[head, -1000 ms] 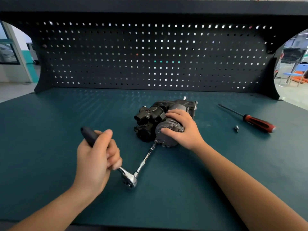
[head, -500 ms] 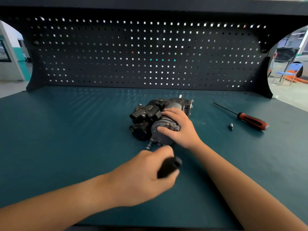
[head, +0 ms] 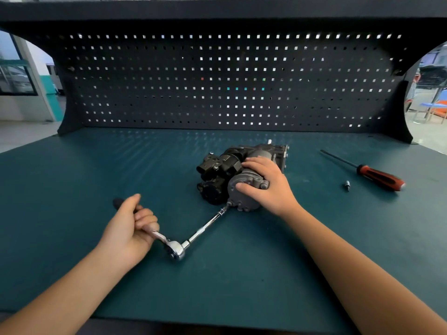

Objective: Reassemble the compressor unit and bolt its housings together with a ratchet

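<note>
The compressor unit (head: 222,172), black and grey, lies on its side in the middle of the green bench top (head: 72,189). My right hand (head: 266,184) lies over its grey round housing, fingers curled round the top and thumb on the front face. My left hand (head: 130,228) grips the black handle of the ratchet (head: 177,250). A long chrome extension (head: 208,226) runs from the ratchet head up and right to a bolt at the lower front edge of the grey housing.
A screwdriver (head: 377,176) with a red and black handle lies to the right of the unit. A small socket bit (head: 347,184) sits just in front of it. A dark pegboard wall (head: 217,81) closes the back of the bench.
My left hand swung the ratchet handle to the right, over toward the unit, then back out to the left. My right hand stayed on the grey housing.
</note>
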Tool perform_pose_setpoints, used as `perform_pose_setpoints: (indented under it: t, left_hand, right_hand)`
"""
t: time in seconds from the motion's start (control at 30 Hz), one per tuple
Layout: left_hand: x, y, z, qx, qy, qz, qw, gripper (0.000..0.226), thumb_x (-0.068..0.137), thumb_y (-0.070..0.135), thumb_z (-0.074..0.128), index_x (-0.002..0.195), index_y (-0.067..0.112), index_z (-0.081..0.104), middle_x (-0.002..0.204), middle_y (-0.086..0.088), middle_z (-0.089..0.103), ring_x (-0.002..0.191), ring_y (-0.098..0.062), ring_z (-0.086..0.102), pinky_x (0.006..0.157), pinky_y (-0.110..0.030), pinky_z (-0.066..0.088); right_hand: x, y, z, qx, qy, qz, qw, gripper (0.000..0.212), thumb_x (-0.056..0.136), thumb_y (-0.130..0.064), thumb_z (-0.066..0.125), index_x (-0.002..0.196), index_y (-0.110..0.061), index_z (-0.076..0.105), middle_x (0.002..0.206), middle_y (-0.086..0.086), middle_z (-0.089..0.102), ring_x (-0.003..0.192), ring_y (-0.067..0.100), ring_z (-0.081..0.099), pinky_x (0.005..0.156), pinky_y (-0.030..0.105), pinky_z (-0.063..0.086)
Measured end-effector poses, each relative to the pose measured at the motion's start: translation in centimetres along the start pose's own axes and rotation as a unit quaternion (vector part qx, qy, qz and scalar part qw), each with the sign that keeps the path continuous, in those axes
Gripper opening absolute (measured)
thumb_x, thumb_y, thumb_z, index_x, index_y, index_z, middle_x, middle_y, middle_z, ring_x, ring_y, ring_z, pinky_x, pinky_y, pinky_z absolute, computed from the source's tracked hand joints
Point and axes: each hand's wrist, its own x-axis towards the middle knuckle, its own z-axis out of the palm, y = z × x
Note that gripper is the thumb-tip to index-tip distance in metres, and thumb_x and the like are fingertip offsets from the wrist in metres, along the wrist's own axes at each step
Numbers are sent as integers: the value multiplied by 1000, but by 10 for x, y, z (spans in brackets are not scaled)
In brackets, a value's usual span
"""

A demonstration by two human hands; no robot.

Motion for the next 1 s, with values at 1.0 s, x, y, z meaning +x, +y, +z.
perform_pose_setpoints:
  t: [1.0]
  left_hand:
    - [-72, -49, 62, 658, -402, 308, 557, 32, 88, 32, 50, 69, 28, 25, 53, 6, 38, 48, -12, 35, 50, -25, 26]
  right_hand:
    - [-6, -3, -8, -39, -9, -29, 999, 60, 68, -21, 84, 122, -7, 61, 130, 3, 54, 121, 6, 36, 105, 17, 22]
